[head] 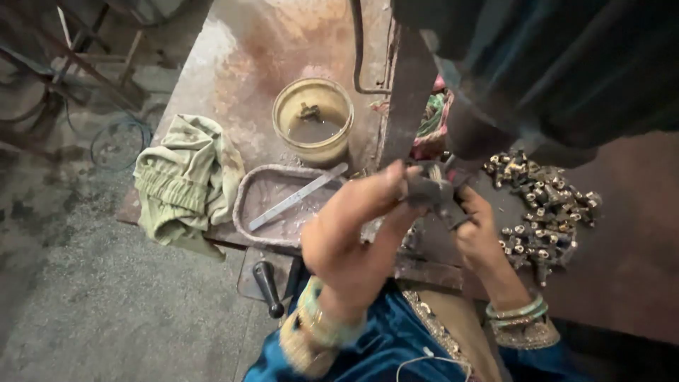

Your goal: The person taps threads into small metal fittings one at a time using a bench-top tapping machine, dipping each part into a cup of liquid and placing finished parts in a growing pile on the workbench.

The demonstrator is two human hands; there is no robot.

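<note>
Two hands worked beside a pile of small metal parts.
The left hand and right hand were both clamped on a dark metal piece, just left of the pile.

Pretty cramped up here: the dark machine body hangs right over the work spot, and a pile of small metal fittings crowds the right. Left is blocked by an oval tray, a round tub and a crumpled rag.
</note>
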